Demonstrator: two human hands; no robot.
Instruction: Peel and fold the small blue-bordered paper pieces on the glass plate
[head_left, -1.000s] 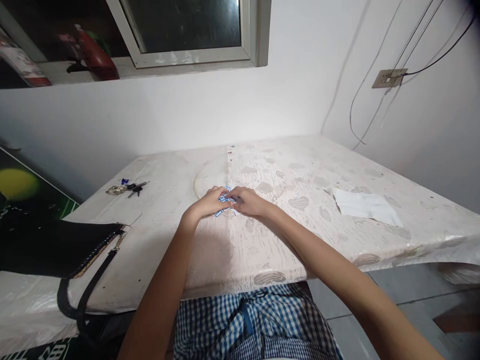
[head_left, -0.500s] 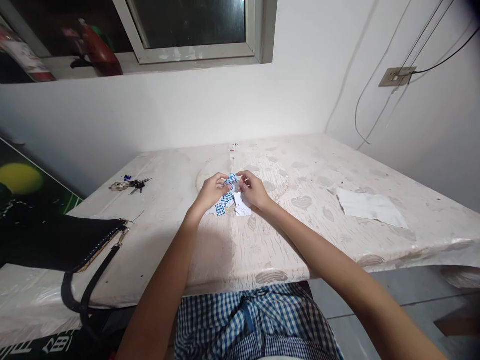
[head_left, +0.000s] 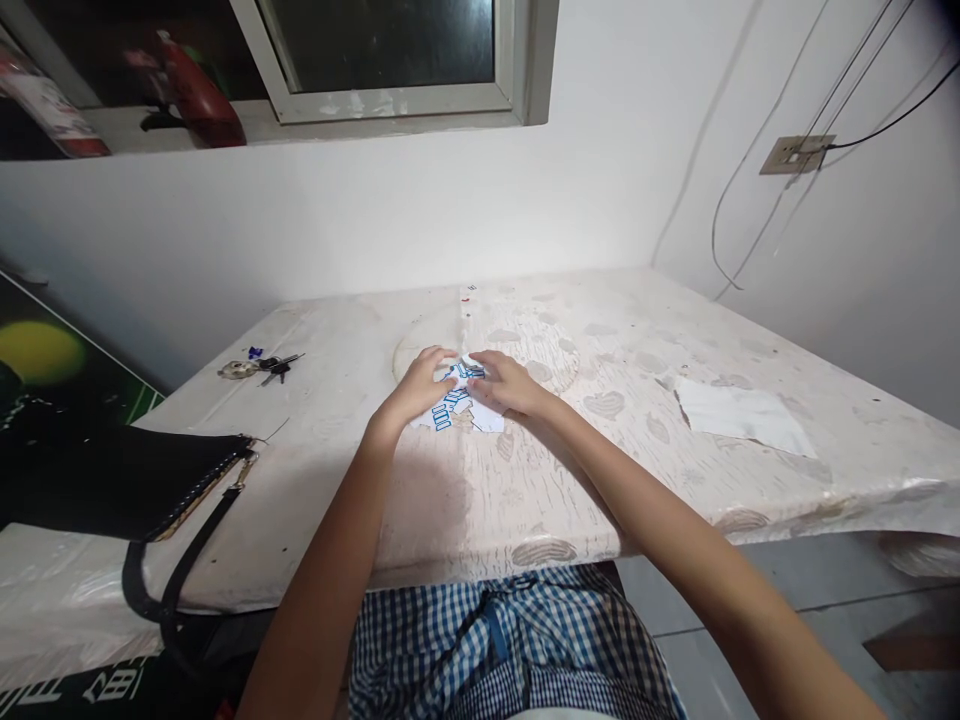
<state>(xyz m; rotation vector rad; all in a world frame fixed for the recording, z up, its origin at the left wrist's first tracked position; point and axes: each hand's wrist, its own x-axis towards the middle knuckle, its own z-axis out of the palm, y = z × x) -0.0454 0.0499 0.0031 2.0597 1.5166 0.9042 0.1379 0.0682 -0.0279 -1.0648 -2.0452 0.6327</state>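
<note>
Variously angled lengthwise, paper scraps (head_left: 442,416) lie between left hand (head_left: 421,388) and right hand (head_left: 508,384), both grips spread.

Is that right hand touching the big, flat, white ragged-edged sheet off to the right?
Apart: the head view plainly shows pale patterned tablecloth between the bare right hand and the white sheet.

Scraps (head_left: 442,418) lay on the table (head_left: 525,480), between and partly before the left hand (head_left: 418,386) and right hand (head_left: 511,385). Left of these lay keys (head_left: 277,367), with a bag (head_left: 90,480) nearer the front; right of them, paper (head_left: 739,415). Behind the table rose the wall (head_left: 360,220), with a window (head_left: 390,45) toward the left and a socket (head_left: 787,156) toward the right
</note>
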